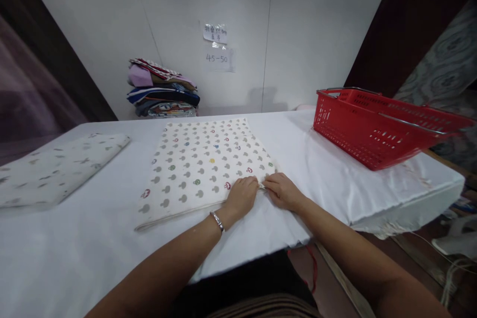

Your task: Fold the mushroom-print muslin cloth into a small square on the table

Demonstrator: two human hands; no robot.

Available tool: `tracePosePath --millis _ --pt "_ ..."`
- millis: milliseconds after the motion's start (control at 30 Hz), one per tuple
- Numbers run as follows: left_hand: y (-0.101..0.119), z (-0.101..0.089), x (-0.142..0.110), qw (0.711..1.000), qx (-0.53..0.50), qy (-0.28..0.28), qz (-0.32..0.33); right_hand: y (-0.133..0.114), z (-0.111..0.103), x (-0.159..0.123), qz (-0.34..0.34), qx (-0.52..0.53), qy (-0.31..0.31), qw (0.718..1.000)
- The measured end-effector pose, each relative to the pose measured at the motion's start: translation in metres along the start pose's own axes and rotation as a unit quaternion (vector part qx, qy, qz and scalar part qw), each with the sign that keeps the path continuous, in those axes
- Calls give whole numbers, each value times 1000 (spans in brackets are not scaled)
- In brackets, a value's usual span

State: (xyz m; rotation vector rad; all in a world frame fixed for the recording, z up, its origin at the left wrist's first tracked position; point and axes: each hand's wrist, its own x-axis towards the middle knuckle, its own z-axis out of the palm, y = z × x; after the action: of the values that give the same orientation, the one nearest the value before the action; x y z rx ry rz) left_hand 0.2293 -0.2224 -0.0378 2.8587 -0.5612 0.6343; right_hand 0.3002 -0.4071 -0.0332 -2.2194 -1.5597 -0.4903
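A white cloth printed with grey and coloured mushrooms (203,161) lies folded flat on the white-covered table (100,238). My left hand (243,195) pinches its near edge close to the right corner, the fingers curled over the fabric. Right beside it, my right hand (282,190) grips the corner itself. A small bunched bit of the cloth shows between the two hands. The fingertips of both are partly hidden.
Another folded white patterned cloth (63,169) lies at the left. Folded fabrics (164,90) are stacked at the back by the wall. A red plastic basket (372,126) stands at the right. Paper notes (218,58) are taped to the wall.
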Motion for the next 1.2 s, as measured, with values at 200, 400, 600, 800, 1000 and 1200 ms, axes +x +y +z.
tracePosePath --millis 200,400,600,800,1000,1200 --pt "3 -6 1 999 -23 -10 -23 1 1 0 11 -16 -5 1000" --pt "4 -7 1 999 19 -49 3 7 5 -2 11 -11 -8 1000" --pt "1 -1 1 999 43 -11 2 8 5 -2 14 -4 1 1000" --pt "0 -1 -1 998 57 -7 9 -1 0 4 26 -10 -22 999" --pt "1 0 -1 998 55 -18 10 -5 6 12 35 -22 -28 999" --pt "-1 -11 -7 998 52 -24 -11 2 11 9 11 -5 -2 1000"
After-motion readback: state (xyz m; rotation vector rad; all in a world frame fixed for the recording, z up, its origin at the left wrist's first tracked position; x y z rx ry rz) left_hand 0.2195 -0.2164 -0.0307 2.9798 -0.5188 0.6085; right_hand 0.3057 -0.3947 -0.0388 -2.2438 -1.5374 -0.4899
